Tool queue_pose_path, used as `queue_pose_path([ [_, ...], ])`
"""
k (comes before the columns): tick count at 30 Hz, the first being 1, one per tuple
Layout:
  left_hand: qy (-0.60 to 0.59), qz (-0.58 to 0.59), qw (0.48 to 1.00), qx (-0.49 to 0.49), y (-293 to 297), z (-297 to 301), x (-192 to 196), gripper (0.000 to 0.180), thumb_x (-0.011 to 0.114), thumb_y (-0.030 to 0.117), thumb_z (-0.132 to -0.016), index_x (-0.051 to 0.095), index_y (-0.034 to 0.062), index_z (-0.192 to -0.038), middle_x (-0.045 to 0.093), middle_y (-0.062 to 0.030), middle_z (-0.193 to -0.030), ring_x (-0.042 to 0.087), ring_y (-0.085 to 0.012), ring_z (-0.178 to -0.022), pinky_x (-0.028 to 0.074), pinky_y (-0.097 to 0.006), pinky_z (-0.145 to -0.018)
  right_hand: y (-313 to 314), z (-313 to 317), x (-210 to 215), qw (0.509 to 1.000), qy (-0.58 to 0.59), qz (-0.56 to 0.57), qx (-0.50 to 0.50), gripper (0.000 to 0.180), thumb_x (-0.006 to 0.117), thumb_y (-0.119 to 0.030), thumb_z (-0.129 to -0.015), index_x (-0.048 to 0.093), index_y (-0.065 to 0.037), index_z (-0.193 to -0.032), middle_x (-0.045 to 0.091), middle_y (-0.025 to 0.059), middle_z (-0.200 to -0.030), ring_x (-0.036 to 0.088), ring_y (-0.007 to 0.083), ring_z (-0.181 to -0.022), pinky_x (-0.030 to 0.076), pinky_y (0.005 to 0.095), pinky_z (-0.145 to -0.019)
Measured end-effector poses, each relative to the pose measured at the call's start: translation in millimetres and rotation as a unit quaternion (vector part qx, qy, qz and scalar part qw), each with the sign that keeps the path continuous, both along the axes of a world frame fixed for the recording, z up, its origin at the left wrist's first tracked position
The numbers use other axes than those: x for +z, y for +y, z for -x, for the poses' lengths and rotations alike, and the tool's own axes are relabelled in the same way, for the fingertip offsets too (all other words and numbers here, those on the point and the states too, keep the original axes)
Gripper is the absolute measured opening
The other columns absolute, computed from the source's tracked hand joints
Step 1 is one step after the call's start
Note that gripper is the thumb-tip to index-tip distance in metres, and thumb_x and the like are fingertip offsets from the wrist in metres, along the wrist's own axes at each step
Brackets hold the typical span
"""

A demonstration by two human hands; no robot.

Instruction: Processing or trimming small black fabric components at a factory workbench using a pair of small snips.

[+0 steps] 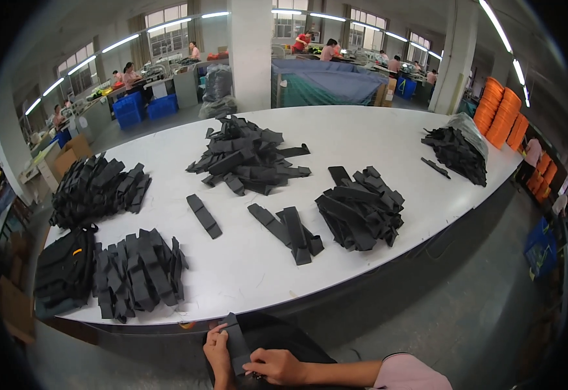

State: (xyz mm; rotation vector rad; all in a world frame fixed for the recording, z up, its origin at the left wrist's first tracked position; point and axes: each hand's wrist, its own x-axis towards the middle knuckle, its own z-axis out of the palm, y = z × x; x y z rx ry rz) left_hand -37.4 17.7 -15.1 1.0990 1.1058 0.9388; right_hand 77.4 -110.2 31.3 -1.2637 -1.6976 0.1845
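At the table's near edge, over my lap, a flat black fabric strip [236, 344] stands lengthwise between my hands. My left hand [216, 351] pinches its upper left edge between thumb and fingers. My right hand [277, 366] is closed at the strip's lower right edge. A small dark thing shows under its fingertips, too small to name. On the table beyond lie a single black strip [204, 216] and a few crossed strips [290, 233]. A neat pile of strips [139, 270] sits near left, and a heaped pile [362, 208] to the right.
The white table [251, 273] also bears a large strip heap [248, 156], a left heap [99, 188], a black bag [66, 266], and a plastic bag of strips [459, 153] at far right. Orange stacks [498, 114] stand beyond. Other people work at machines in the background.
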Motion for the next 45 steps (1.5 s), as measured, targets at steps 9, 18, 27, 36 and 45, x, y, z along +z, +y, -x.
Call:
queue_pose_path([
  [9,-0.140,-0.044,0.975,-0.165,-29.9,-2.0,13.4,0.051,0.045,0.050,-0.094,0.057,0.0035,-0.112,0.042,-0.0110,-0.139,0.052,-0.0153,-0.102,0.039,-0.028,-0.091,36.5,-23.1,-9.7,0.978,0.151,0.132,-0.056,0.020,0.065,-0.018,-0.085,0.053,-0.002,-0.083,0.049,0.0113,-0.075,0.053,0.0300,-0.064,0.044,0.0363,-0.057],
  [18,-0.020,0.059,0.982,-0.176,-44.1,21.7,29.8,0.023,0.064,0.010,-0.083,0.061,-0.0024,-0.102,0.061,-0.0005,-0.089,0.053,-0.0074,-0.085,0.041,-0.021,-0.077,52.9,-26.0,-13.3,0.877,0.367,0.288,0.111,0.015,0.062,-0.016,-0.090,0.058,-0.001,-0.091,0.056,-0.0026,-0.081,0.048,0.0047,-0.073,0.041,0.0224,-0.064],
  [27,-0.036,-0.003,0.999,-0.032,-39.9,8.5,48.5,0.017,0.058,0.009,-0.087,0.061,-0.0026,-0.099,0.059,0.0016,-0.084,0.051,-0.0071,-0.076,0.042,-0.022,-0.068,44.0,-11.1,25.0,0.961,0.246,0.107,-0.064,0.016,0.063,0.004,-0.082,0.063,-0.005,-0.095,0.055,0.0046,-0.087,0.054,0.0127,-0.071,0.044,0.0231,-0.062],
  [36,-0.104,0.077,0.991,0.034,-43.6,17.5,48.9,0.012,0.057,0.008,-0.089,0.060,-0.0016,-0.096,0.060,0.0021,-0.083,0.050,-0.0032,-0.075,0.042,-0.019,-0.068,42.6,-19.8,12.2,0.969,0.167,0.167,-0.071,0.031,0.072,-0.004,-0.075,0.059,-0.006,-0.103,0.054,0.0065,-0.083,0.054,0.0143,-0.063,0.047,0.0257,-0.057],
  [45,-0.048,0.016,0.998,0.025,-50.0,21.2,37.6,0.011,0.058,0.008,-0.087,0.059,-0.0027,-0.091,0.058,0.0020,-0.079,0.047,-0.0035,-0.072,0.041,-0.020,-0.064,46.4,-16.6,8.5,0.994,-0.051,0.063,-0.079,0.030,0.074,-0.006,-0.069,0.064,-0.007,-0.098,0.053,0.0067,-0.077,0.054,0.0209,-0.058,0.042,0.0291,-0.049],
])
